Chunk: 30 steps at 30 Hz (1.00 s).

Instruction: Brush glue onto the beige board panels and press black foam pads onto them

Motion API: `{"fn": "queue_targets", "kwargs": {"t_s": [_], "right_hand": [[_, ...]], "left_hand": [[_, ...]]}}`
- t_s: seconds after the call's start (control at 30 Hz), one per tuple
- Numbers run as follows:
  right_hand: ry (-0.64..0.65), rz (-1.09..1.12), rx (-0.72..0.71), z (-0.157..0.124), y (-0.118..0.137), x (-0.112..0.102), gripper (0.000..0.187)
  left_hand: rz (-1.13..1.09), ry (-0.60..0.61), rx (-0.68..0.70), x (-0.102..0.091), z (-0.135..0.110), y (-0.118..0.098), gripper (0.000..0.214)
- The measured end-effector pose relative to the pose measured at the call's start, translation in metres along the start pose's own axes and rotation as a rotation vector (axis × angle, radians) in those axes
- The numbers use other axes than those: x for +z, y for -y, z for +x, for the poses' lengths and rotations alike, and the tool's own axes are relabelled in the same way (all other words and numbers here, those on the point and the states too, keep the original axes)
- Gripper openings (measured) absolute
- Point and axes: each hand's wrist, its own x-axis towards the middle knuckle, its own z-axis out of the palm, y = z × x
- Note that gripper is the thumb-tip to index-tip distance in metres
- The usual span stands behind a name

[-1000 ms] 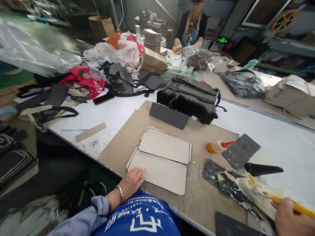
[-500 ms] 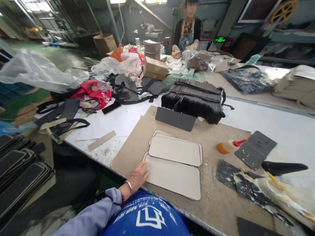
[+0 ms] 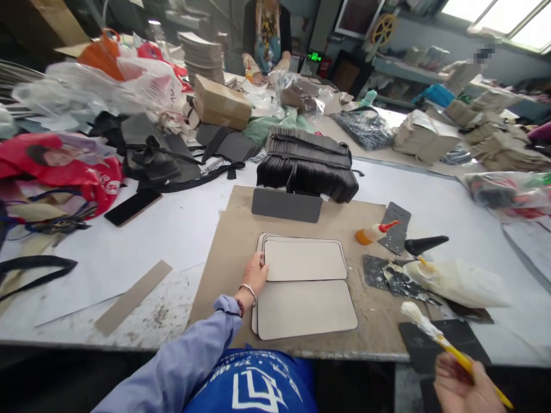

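Note:
Two small stacks of beige rounded-corner panels with dark edges lie on the brown board, the upper panel (image 3: 305, 261) slightly overlapping the lower panel (image 3: 307, 311). My left hand (image 3: 255, 272) is closed on the left edge of the upper panel, its fingertips partly hidden. At the lower right, my right hand (image 3: 462, 385) grips the yellow handle of a glue brush (image 3: 451, 351). White paste coats the brush head, which hangs over a dark sheet (image 3: 445, 338) at the table's front edge.
Behind the panels stand a dark grey panel (image 3: 286, 205) and a strapped bundle of black pieces (image 3: 307, 163). To the right lie an orange glue bottle (image 3: 371, 234), a black-handled tool (image 3: 426, 245) and a paste-filled bag (image 3: 460, 281). A phone (image 3: 133, 206) lies left. A co-worker (image 3: 267, 43) stands opposite.
My view has turned right. My left hand has moved from the lower panel up to the upper one's edge. My right hand has come into view holding the brush.

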Motion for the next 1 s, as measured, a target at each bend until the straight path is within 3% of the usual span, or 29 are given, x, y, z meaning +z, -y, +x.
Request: {"fn": "queue_targets", "kwargs": {"t_s": [0.07,0.2,0.3,0.37,0.47,0.6,0.7,1.0], "right_hand": [[0.007,0.082,0.077,-0.033,-0.013,0.034,0.003],[0.258,0.062,0.237,-0.097,-0.045,0.127,0.021],[0.435,0.035,0.254,-0.127,-0.073,0.188,0.032],[0.504,0.008,0.258,-0.137,-0.091,0.217,0.038],[0.551,-0.036,0.283,-0.141,-0.112,0.243,0.042],[0.580,-0.076,0.299,-0.137,-0.125,0.256,0.044],[0.538,-0.123,0.240,-0.120,-0.126,0.252,0.045],[0.170,-0.186,-0.053,-0.003,-0.089,0.197,0.047]], "left_hand": [[-0.122,0.038,0.043,-0.005,0.002,0.001,0.029],[-0.259,0.207,-0.046,-0.011,0.010,0.012,0.005],[-0.298,0.270,-0.085,-0.012,0.016,0.021,0.004],[-0.321,0.294,-0.105,-0.012,0.019,0.023,0.003],[-0.344,0.301,-0.123,-0.012,0.020,0.023,0.003],[-0.364,0.291,-0.119,-0.010,0.021,0.024,0.001],[-0.371,0.273,-0.113,-0.009,0.021,0.027,0.003],[-0.407,0.237,-0.125,-0.008,0.018,0.028,0.011]]}}
